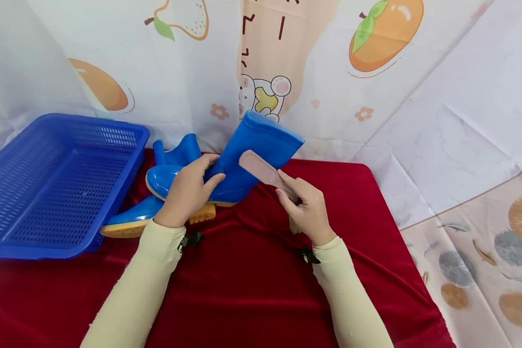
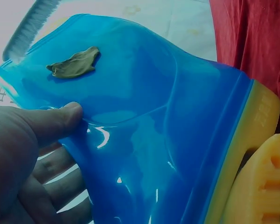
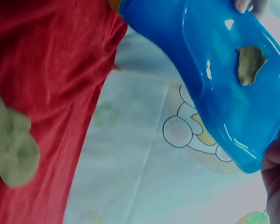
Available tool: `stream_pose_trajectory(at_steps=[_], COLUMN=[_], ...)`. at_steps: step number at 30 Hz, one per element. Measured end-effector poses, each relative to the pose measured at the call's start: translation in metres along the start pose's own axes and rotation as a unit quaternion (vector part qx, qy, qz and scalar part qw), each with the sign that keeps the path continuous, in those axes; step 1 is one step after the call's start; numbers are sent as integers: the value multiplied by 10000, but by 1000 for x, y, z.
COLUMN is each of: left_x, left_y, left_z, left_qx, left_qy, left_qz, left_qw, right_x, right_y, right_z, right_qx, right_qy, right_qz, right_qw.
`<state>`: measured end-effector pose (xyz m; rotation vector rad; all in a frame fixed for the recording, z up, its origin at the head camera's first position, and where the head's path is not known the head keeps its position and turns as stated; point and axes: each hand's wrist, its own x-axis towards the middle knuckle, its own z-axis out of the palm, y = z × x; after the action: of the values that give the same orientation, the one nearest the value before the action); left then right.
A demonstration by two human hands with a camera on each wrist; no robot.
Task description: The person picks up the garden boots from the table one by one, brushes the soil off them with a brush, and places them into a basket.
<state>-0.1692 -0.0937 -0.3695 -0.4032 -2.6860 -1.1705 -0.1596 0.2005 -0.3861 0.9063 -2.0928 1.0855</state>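
Observation:
My left hand (image 1: pixel 190 188) grips a blue rain boot (image 1: pixel 261 140) at the ankle, its thumb (image 2: pixel 60 119) on the near side and the other fingers behind. The boot's shaft tilts up to the right. A greenish-brown smear (image 2: pixel 74 64) sticks to the shaft and also shows in the right wrist view. My right hand (image 1: pixel 306 205) holds a scrub brush (image 1: pixel 261 169) by its handle, pink back facing up. In the left wrist view the brush's pale bristles (image 2: pixel 35 28) are close to the shaft's top. A second blue boot (image 1: pixel 143 210) with a yellow sole lies beneath the held one.
A blue plastic basket (image 1: pixel 69 244) stands at the left, close beside the second boot. A greenish-brown lump (image 3: pixel 11 144) lies on the red cloth (image 1: pixel 252 290) near my right hand. Behind the table hangs a white curtain (image 1: pixel 174 72) with fruit prints.

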Motion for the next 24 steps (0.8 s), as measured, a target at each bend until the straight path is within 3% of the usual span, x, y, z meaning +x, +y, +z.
stream_pose_trajectory(at_steps=[7,13,24], left_x=[1,-7,-10], left_y=[5,7,11], left_z=[-6,-6,-5], left_qx=[140,253,193], left_qy=[-237,-290,-326], left_qz=[-60,-123,68], left_qw=[9996,9992,9993], right_x=[0,-3,-1], right_y=[-4,-5,-6], right_z=[7,7,8], right_qx=[-93,-220,-426], right_qy=[86,119,291], right_qz=[-121,-69,-60], right_qw=[9998,9997,9987])
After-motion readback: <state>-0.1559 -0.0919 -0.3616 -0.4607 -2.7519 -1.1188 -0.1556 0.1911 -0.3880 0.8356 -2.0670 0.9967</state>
